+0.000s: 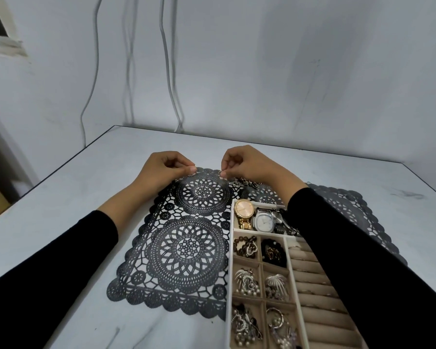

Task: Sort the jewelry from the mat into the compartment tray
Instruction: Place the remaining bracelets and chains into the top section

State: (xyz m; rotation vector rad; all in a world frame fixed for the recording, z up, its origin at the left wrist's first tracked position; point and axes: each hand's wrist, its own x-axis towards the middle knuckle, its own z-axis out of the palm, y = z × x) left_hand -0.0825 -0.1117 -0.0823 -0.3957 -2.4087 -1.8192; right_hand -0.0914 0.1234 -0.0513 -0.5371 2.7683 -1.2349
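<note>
Fingers (192, 169) of left hand (161, 170) pinch small metal piece (190, 175); right hand (247, 165) pinches small hoop (220, 173), both over mat (186, 253) far edge.

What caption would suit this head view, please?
Left hand and right hand each pinch a small piece over the black lace mat, near the compartment tray.

Centre frame, the black openwork lace-patterned mat (186, 250) shows round mandala rosettes and a scalloped border on a pale grey, faintly marbled table top (61, 222). Lower right, the white-rimmed compartment tray (229, 273) is lined beige; its round gold watch (244, 209) has a pinkish dial, the squarish silver watch (263, 221) a white one.
</note>
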